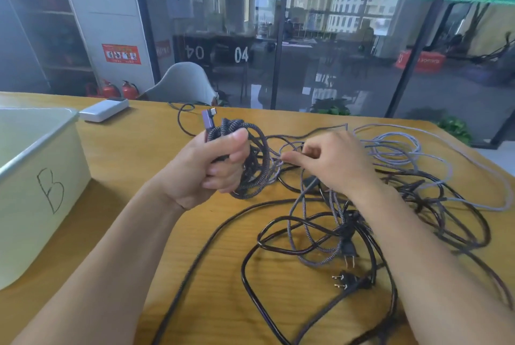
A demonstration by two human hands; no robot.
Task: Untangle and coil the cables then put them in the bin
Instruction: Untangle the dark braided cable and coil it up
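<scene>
The left hand (214, 166) grips a coiled cable (252, 160); just right of it, the right hand (331, 163) pinches a strand above the cable tangle (362, 227).

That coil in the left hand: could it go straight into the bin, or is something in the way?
Not yet. The coil in the left hand trails into the tangle, where the right hand pinches a strand. The table toward the bin looks bare.
</scene>
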